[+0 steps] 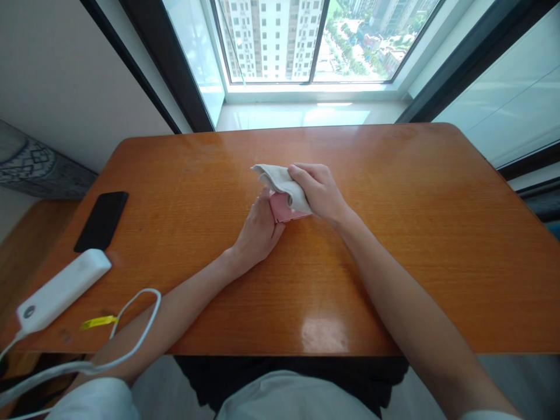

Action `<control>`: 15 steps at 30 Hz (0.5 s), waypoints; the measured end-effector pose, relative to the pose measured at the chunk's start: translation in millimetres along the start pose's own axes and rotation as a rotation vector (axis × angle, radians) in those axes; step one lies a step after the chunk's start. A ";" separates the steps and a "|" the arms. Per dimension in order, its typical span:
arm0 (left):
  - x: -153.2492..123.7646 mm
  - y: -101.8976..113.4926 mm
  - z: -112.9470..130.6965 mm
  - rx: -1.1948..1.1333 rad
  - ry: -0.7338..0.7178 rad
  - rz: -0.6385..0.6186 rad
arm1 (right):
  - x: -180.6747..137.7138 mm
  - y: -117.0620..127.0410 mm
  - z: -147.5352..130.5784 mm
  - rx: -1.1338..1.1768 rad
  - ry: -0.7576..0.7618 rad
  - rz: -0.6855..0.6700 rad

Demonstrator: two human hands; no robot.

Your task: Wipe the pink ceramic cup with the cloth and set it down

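Observation:
My right hand (pixel 321 189) is closed around a light grey cloth (pixel 280 179), whose free end sticks out to the left above the wooden table (pixel 394 233). Under the cloth lies a small pink object (pixel 282 209), flat on the table. My left hand (pixel 258 230) rests on the table with its fingers curled against the left edge of the pink object, holding it in place. Both hands meet near the middle of the table.
A black phone (pixel 101 220) lies near the table's left edge. In front of it sits a white power bank (pixel 61 290) with a white cable (pixel 131 326) and a yellow tag (pixel 98 321). A large window (pixel 306 41) is beyond the table's far edge.

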State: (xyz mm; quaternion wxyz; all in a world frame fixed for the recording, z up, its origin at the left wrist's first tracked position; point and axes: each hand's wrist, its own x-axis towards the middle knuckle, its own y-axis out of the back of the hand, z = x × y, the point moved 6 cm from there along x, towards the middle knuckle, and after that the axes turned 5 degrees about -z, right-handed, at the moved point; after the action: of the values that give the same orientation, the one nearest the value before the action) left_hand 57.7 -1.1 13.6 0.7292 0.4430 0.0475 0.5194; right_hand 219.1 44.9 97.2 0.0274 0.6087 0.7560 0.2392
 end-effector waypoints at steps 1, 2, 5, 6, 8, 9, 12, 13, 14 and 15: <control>0.2 0.7 0.8 -0.017 -0.005 -0.001 | 0.3 0.7 9.9 0.110 -0.013 0.014; 0.3 1.3 1.3 -0.032 -0.007 -0.004 | 0.5 0.7 21.5 0.216 -0.034 0.040; 0.5 2.4 0.7 -0.055 0.012 -0.019 | 0.2 -2.6 60.1 0.477 -0.108 0.168; 0.4 2.9 0.4 -0.057 0.020 -0.021 | 0.0 -4.2 71.2 0.535 -0.126 0.214; 0.1 4.0 -0.1 -0.059 0.030 -0.020 | 0.3 -8.4 86.2 0.597 -0.159 0.258; -0.2 4.6 -0.3 -0.059 0.034 -0.017 | 0.7 -9.8 89.5 0.611 -0.173 0.264; -1.4 6.2 -1.4 -0.047 0.046 -0.007 | 2.8 -9.0 81.0 0.574 -0.189 0.232; -1.8 6.6 -1.9 -0.037 0.050 -0.001 | 3.5 -7.6 72.1 0.517 -0.179 0.203; -2.2 6.8 -2.4 -0.025 0.052 0.006 | 3.9 -6.0 60.6 0.427 -0.161 0.171; -2.5 6.7 -3.0 -0.010 0.052 0.014 | 3.8 -5.3 46.7 0.302 -0.133 0.135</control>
State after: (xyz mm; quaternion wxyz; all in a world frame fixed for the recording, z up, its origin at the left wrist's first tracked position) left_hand 50.2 -0.8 15.5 0.7262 0.4261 0.0609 0.5361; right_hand 228.8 63.1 54.8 -0.0307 0.6698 0.7372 0.0834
